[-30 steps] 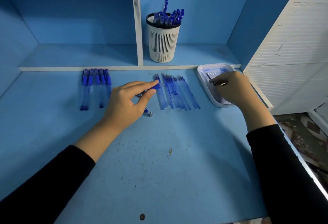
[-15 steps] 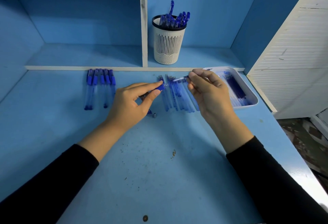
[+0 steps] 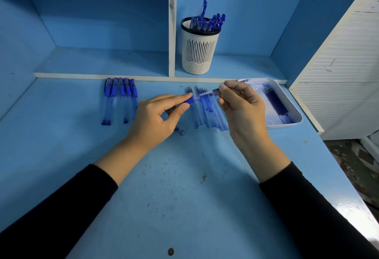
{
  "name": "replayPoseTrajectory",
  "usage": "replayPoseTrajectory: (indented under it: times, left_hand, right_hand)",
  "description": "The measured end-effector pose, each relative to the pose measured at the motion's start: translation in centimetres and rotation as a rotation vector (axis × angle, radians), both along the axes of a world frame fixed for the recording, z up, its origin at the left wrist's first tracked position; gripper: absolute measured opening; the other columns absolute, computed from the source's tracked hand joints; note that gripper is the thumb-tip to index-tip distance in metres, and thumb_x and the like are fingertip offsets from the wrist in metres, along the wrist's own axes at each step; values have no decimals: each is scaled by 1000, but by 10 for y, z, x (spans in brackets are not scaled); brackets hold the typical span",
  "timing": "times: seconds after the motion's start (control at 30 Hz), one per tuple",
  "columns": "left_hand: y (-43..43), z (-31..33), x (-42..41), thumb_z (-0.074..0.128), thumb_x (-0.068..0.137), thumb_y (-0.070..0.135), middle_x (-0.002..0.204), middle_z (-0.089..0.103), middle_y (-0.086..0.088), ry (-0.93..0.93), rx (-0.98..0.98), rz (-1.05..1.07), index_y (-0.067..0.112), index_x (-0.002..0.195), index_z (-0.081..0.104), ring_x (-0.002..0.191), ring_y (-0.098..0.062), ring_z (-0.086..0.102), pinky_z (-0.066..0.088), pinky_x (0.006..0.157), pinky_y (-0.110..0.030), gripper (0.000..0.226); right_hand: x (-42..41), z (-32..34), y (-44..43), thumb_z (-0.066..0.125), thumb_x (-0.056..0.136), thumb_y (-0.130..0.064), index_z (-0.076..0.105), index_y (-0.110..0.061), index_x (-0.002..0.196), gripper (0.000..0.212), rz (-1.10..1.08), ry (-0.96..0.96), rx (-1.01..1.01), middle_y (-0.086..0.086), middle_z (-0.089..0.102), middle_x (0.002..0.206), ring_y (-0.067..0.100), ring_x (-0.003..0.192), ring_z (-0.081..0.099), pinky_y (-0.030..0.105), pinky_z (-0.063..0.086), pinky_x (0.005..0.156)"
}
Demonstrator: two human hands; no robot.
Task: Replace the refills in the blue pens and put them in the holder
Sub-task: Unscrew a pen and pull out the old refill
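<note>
Pinching refill [image 3: 206,93] — right hand [image 3: 243,110] curled

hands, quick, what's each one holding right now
Left hand: closed, thumb and forefinger pinching a blue pen barrel.
Right hand: closed, fingertips pinching a refill aimed at the barrel's open end.

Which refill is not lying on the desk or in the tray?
The refill pinched in the right hand, aimed at the pen the left hand holds; others lie flat.
</note>
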State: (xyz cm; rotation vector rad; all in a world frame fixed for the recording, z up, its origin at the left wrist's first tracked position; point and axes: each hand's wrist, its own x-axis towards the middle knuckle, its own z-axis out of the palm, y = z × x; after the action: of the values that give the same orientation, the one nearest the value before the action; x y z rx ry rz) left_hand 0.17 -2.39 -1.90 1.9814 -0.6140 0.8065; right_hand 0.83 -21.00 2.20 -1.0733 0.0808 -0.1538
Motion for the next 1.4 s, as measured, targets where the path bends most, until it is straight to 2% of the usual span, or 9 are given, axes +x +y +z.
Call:
replayPoseTrajectory:
  times: [0.17,0.33,0.43,0.53,0.77,0.93,1.03,1.13,1.4]
  left_hand:
    - [1,-1,0,69,90,10,97,75,-8,4,8,-6,3,112,72,76,-29,69,55,70,-34,23]
    - [3,-1,1,71,89,9,97,75,-5,-17,0,17,3,110,73,74,-23,68,56,69,-31,22]
    - [2,0,0,71,89,12,95,75,-5,-37,11,38,3,109,73,72,-19,67,56,68,-30,21]
    - [3,1,-1,72,88,8,93,74,-5,-52,24,42,3,108,74,71,-13,63,55,68,-27,21]
    - [8,3,-4,72,88,12,94,75,-5,-52,50,36,4,110,73,74,-14,66,56,69,-26,23]
    - [9,5,-6,72,88,12,93,75,-6,-35,50,34,4,110,73,76,-16,68,57,70,-25,23]
    - [11,6,-8,73,87,9,99,74,-2,-20,43,45,3,109,73,81,-13,69,56,75,-20,23]
    - [13,7,-10,74,85,7,102,70,3,-18,38,56,3,107,74,87,-10,69,55,82,-16,23]
    - [18,10,-17,75,85,8,102,71,7,24,41,50,5,103,76,93,-5,69,54,87,-19,19]
  right_hand:
    - [0,-4,-1,67,85,4,66,-12,84,15,6,-21,-84,4,65,79,15,77,61,21,49,67]
    - [-6,0,-1,69,82,6,66,-3,87,11,-72,-193,-270,3,68,84,11,75,66,21,50,74]
    - [-14,-3,7,67,83,8,69,-2,88,11,20,-252,-418,-3,72,79,10,77,68,21,51,75]
    - [-20,-11,16,61,89,6,72,-2,98,17,79,-282,-557,1,73,89,9,84,68,23,52,82]
    - [-16,-11,9,73,81,-1,68,-10,94,16,-128,-383,-547,13,65,91,19,82,63,31,51,82]
    - [-18,-10,9,53,94,5,66,-6,109,22,2,-389,-554,11,68,96,12,89,65,24,50,85]
    - [-17,-9,9,62,90,1,61,-8,99,13,4,-378,-535,8,66,88,18,85,65,29,51,80]
    - [-15,-12,6,72,84,-3,67,-5,91,9,-48,-365,-552,5,67,84,13,78,63,25,48,78]
    - [-22,-12,14,69,85,0,72,-8,97,15,148,-355,-634,6,73,93,11,87,69,20,49,81]
